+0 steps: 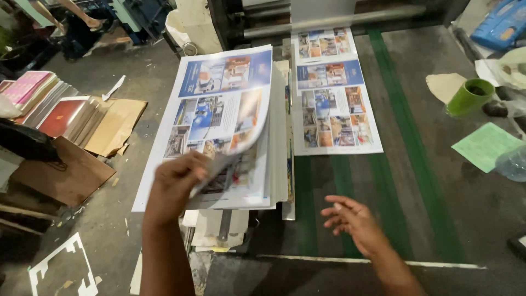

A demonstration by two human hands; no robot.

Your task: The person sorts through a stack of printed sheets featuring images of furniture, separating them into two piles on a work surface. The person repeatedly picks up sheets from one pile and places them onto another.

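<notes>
Seen from the head camera, a worker's left hand point(176, 183) gripped the near edge of a curling printed sheet point(219, 109), fingers closed on the paper and lifting it off a thick stack of printed sheets point(276, 164) that lay on the dark desk point(449, 181). The right hand point(353, 219) hovered open and empty just above the desk, fingers spread, near the stack's right corner and apart from it. A second printed sheet point(331, 93), covered in blue and orange photo panels, lay flat on green belts point(402, 120) just to the right of the stack, its far end beneath a grey metal roller point(334, 22). On the desk's right side stood a green cup point(469, 97), with a pale green slip of paper point(485, 145) and a clear plastic bottle point(513, 163) nearby. To the left, on the floor point(142, 77), sat piles of bound books point(49, 107) and flattened brown cardboard point(68, 172), with scraps of white paper point(60, 268) scattered near the bottom corner.
</notes>
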